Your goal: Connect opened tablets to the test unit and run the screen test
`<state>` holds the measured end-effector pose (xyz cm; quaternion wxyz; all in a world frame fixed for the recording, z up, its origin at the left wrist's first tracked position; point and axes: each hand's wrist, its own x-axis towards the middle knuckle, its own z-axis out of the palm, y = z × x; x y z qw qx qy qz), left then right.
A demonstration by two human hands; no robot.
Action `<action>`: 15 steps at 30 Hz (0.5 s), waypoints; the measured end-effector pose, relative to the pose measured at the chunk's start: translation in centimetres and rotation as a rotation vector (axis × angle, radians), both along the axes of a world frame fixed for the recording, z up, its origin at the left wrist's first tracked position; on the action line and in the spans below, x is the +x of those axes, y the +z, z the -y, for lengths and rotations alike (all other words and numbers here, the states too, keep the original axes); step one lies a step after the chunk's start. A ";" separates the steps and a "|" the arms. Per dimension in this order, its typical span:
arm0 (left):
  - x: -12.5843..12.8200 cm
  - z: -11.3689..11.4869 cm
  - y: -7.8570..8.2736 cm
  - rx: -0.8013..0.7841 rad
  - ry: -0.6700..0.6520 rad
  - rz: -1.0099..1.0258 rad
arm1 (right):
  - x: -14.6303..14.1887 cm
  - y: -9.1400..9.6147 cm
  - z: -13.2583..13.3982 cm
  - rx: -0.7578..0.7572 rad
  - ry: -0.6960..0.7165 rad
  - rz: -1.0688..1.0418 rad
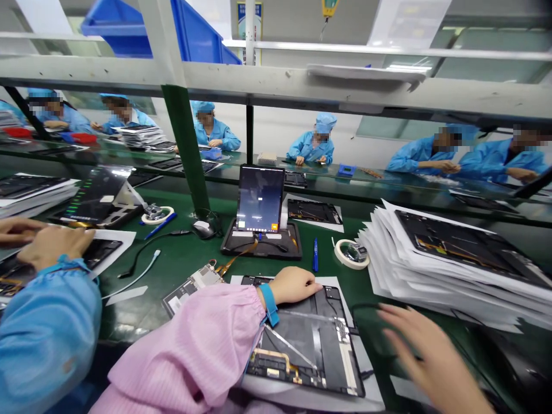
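Observation:
My left hand [295, 286], in a pink sleeve with a blue wrist strap [269, 305], lies over the upper edge of an opened tablet housing [319, 339]. Its fingers are curled in, and whatever they hold is hidden. The housing shows black inner parts, a gold flex cable [282, 357] and a silver strip, and rests on white paper [371, 391]. Blurred by motion, my right hand [425, 351] is held apart from the housing at its right, fingers stretched out and nothing visible in them. Black cables meet the housing's right side.
Behind the housing stands a lit tablet screen [260, 198] on a black base. A stack of papers and housings [401, 270] rises at right, near a tape roll [351, 253] and blue pen [315, 255]. A co-worker's blue sleeve [52, 322] reaches in from the left. Overhead runs a shelf [276, 86].

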<state>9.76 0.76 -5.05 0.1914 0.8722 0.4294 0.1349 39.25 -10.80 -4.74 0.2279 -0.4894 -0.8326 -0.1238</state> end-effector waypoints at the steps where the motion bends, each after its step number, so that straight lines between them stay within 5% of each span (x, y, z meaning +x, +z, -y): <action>1: 0.0 0.0 0.0 0.006 0.001 0.002 | -2.7 0.6 -0.3 -0.035 0.065 0.076; 5: 0.0 0.0 -0.2 0.023 0.009 0.007 | -8.0 2.1 -1.7 -0.242 0.188 0.179; 15: -0.1 -0.1 0.0 -0.004 0.013 0.043 | -7.7 5.7 -4.0 -0.598 0.321 0.130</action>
